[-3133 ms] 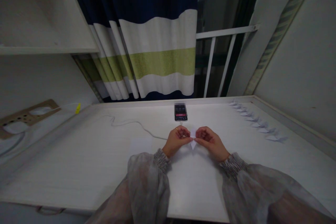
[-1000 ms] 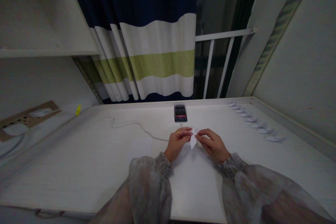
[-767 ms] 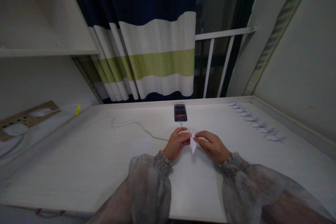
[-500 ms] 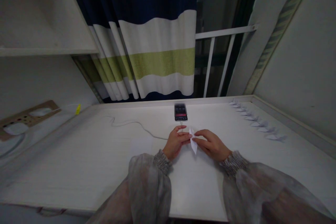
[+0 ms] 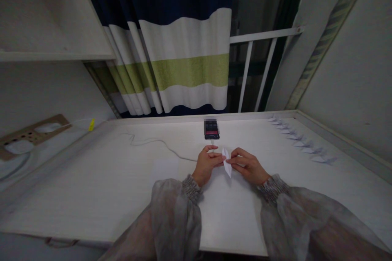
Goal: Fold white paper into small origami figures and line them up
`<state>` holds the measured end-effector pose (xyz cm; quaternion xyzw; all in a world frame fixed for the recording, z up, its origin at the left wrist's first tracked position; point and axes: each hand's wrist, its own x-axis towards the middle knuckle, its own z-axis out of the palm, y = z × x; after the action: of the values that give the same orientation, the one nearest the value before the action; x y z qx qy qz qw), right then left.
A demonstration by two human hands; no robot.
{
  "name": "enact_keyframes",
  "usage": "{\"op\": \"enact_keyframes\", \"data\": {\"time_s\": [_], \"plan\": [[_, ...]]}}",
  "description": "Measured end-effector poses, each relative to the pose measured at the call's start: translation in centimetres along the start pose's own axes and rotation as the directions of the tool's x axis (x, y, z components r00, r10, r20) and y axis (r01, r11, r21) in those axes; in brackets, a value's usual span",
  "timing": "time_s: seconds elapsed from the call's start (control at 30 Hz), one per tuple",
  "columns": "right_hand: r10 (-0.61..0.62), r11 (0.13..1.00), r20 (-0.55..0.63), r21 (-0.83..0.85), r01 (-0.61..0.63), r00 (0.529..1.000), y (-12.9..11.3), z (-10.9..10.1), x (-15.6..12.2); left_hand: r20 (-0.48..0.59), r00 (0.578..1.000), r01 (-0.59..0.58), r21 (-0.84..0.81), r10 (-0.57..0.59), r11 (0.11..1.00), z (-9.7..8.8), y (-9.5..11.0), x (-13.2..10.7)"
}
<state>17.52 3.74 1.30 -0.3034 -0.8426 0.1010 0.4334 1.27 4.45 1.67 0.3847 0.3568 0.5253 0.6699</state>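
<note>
A small folded piece of white paper (image 5: 227, 164), narrow and pointed at its ends, is held between my hands above the white desk. My left hand (image 5: 207, 164) pinches it from the left, thumb and fingertips at its middle. From the right, the fingertips of my right hand (image 5: 248, 167) also close on its middle. A row of several folded white paper figures (image 5: 301, 143), alike and with pointed tips, lies along the right side of the desk. Their fine folds are too small to make out.
Behind my hands lies a phone (image 5: 211, 129) with a pale cable (image 5: 165, 145) running left across the desk (image 5: 101, 187). A power strip (image 5: 33, 136) is at the far left. A striped curtain (image 5: 190, 69) and white railing (image 5: 266, 35) stand behind the desk.
My right fingers have drawn closer together on the folded paper's middle. The paper stays between both hands, and the whole view has shifted slightly.
</note>
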Motion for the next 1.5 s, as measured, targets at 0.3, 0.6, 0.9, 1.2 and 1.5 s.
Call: {"op": "enact_keyframes", "data": {"time_s": [0.3, 0.6, 0.9, 1.2, 1.5], "plan": [[0.213, 0.94, 0.002, 0.272, -0.205, 0.977, 0.27, 0.29, 0.28, 0.031, 0.995, -0.097, 0.103, 0.094, 0.99, 0.4, -0.27, -0.31], [0.402, 0.801, -0.012, 0.49, -0.345, 0.916, 0.26, 0.78, 0.36, 0.136, 0.978, -0.181, 0.183, 0.157, 0.966, -0.06, -0.13, -0.4], [0.457, 0.759, -0.02, 0.53, -0.378, 0.889, 0.08, 0.66, 0.44, 0.175, 0.97, -0.187, 0.091, 0.169, 0.978, -0.08, -0.6, -0.12], [0.492, 0.756, -0.03, 0.511, -0.409, 0.87, 0.08, 0.51, 0.42, 0.143, 0.969, -0.215, 0.105, 0.199, 0.971, -0.2, -0.39, 0.23], [0.385, 0.902, -0.133, 0.265, -0.341, 0.913, -0.08, 0.69, 0.15, 0.195, 0.937, -0.324, 0.164, 0.291, 0.932, -0.34, -0.61, 0.28]]}}
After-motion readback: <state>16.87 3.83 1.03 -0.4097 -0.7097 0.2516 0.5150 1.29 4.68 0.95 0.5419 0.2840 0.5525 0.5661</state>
